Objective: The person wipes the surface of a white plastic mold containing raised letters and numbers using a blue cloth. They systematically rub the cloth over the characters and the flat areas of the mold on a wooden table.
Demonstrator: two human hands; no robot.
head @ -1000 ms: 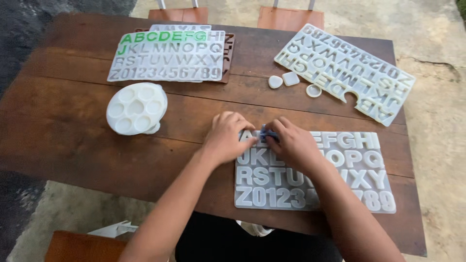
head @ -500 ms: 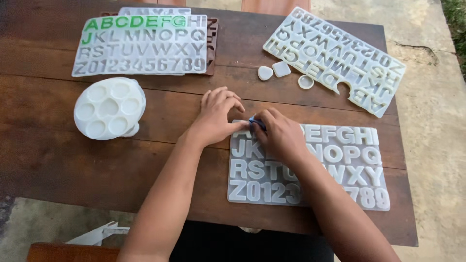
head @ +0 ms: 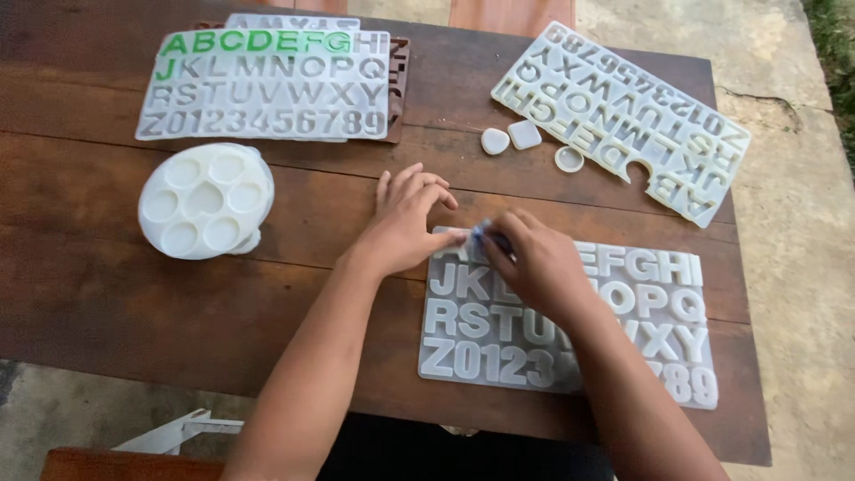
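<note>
A clear silicone letter-and-number mould (head: 641, 312) lies on the wooden table (head: 107, 294) in front of me. My left hand (head: 405, 223) rests at the mould's top left corner, fingers pressing its edge. My right hand (head: 534, 263) lies over the mould's upper left letters and pinches a small blue piece (head: 482, 232) between thumb and fingertips, right beside my left fingertips. The letters under my hands are hidden.
A second mould (head: 267, 85) with green-filled letters sits at the back left, stacked on others. A third mould (head: 623, 120) lies angled at the back right, with three small white shapes (head: 525, 138) beside it. A round white multi-cavity mould (head: 205, 200) sits at left.
My hands stay together at the mould's top left corner; the left fingers have spread a little. The camera view has shifted slightly.
</note>
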